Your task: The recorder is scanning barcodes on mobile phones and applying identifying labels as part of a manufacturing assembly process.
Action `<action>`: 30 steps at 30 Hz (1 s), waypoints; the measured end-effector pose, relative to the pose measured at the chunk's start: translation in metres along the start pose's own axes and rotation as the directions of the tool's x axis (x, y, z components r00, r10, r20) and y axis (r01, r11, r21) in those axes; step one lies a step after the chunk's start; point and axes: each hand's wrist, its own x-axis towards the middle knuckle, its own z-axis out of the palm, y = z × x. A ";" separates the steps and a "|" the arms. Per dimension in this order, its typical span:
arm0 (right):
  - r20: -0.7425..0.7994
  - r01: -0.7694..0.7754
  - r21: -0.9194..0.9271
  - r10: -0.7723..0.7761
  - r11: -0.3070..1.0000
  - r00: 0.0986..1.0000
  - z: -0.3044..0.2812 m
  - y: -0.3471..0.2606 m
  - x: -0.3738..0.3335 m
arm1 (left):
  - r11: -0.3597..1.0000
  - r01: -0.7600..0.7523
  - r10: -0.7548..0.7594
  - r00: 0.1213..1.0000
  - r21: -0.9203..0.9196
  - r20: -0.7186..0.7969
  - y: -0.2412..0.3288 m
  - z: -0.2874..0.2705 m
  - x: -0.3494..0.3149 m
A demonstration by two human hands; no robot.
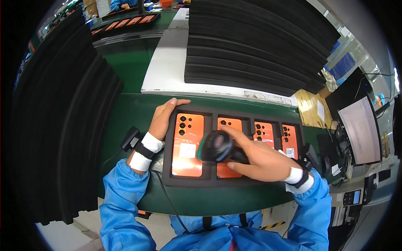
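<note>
A dark foam tray (188,182) lies in front of me, holding several orange smartphones with their camera sides up. My right hand (261,159) is closed around a black handheld barcode scanner (217,147), slightly blurred, held over the tray. Beneath the scanner and hand, the second phone (225,170) from the left is partly covered. The leftmost phone (188,129) shows a white label on its back. At the tray's far left corner, my left hand (162,120) rests against the edge, fingers stretched out along it. To the right are a third phone (263,133) and the rightmost phone (289,137).
Tall stacks of black foam trays stand at the left (63,125) and on a white board (163,71) at the back. A monitor (360,129) and a yellow-wrapped package (312,109) are on the right. A black cable (165,194) hangs over the table's near edge.
</note>
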 end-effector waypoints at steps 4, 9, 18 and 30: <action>0.059 -0.011 -0.047 0.014 0.999 0.998 0.007 0.001 0.028 | 1.000 -0.007 0.007 1.000 -0.003 0.009 -0.003 -0.003 -0.001; 0.038 -0.039 -0.029 0.040 0.999 0.998 -0.002 0.004 0.016 | 0.994 -0.059 0.058 0.998 0.093 0.013 -0.001 -0.001 -0.001; -0.313 -0.267 0.328 0.371 0.906 0.875 -0.063 0.066 -0.097 | 0.997 -0.017 0.016 1.000 0.071 0.009 0.001 -0.004 -0.005; -0.709 -0.174 0.283 0.328 0.943 0.624 -0.077 0.301 -0.217 | 0.992 -0.057 0.061 0.998 0.112 -0.033 -0.008 -0.005 -0.001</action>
